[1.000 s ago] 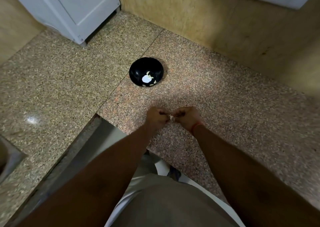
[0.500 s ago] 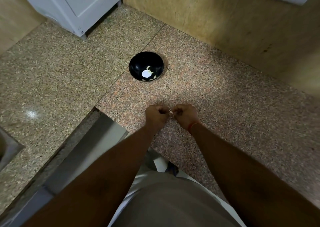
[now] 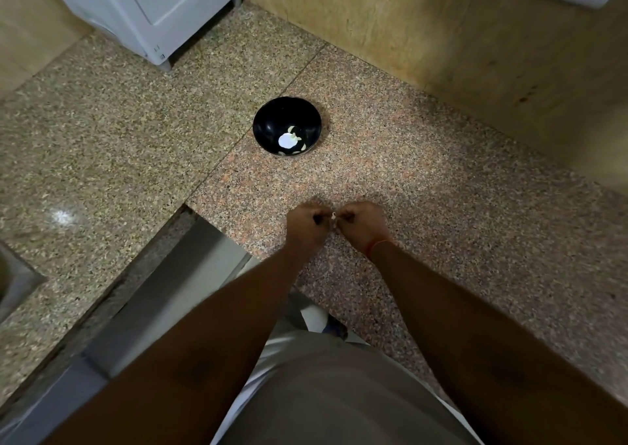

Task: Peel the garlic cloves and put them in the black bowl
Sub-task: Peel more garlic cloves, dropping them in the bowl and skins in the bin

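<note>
1. The left hand (image 3: 307, 223) and the right hand (image 3: 362, 222) stay together as before, both with curled fingers pinching one small white garlic clove (image 3: 334, 216) above the speckled granite counter (image 3: 441, 206).
2. The round glossy black bowl (image 3: 272, 128) holds pale peeled cloves (image 3: 293, 129), well apart from the hands, unchanged.
3. The whole view has shifted slightly.

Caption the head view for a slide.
Both hands, left and right, pinch a garlic clove over the granite counter; peeled cloves lie in the black bowl beyond.
</note>
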`<state>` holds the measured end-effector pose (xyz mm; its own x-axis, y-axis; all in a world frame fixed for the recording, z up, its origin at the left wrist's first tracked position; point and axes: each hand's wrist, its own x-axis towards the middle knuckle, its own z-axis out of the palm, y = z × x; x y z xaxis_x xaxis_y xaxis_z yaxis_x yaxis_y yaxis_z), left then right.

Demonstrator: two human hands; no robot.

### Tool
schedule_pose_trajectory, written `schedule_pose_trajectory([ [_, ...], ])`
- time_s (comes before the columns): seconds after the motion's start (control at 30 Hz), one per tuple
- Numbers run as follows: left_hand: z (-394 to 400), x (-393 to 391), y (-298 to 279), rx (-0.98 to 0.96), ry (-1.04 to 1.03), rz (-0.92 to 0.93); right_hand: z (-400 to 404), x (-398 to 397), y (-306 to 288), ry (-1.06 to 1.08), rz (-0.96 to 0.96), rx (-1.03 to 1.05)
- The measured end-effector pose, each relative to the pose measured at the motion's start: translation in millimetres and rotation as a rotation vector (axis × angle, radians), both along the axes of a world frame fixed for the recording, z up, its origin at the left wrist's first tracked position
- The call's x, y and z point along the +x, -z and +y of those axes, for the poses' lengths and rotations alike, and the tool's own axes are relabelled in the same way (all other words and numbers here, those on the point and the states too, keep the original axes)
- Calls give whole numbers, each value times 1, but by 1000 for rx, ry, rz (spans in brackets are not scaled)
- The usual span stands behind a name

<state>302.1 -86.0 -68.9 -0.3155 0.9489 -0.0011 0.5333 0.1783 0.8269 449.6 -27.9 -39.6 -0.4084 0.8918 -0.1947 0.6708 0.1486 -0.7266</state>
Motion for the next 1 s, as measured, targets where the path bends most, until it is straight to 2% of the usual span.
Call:
schedule_pose_trajectory([
  [0.17,1,-4,9,-104,-10,-165,1,-3,1,-48,-45,139],
  [0.4,4,-3,12,-142,-40,-168,1,-11,4,-70,-191,126],
  [0.73,2,-1,2,-226,-56,-301,0,2,8,-23,-21,143],
  [1.0,8,1,-5,-293,-163,-430,-1,2,8,-22,12,130],
])
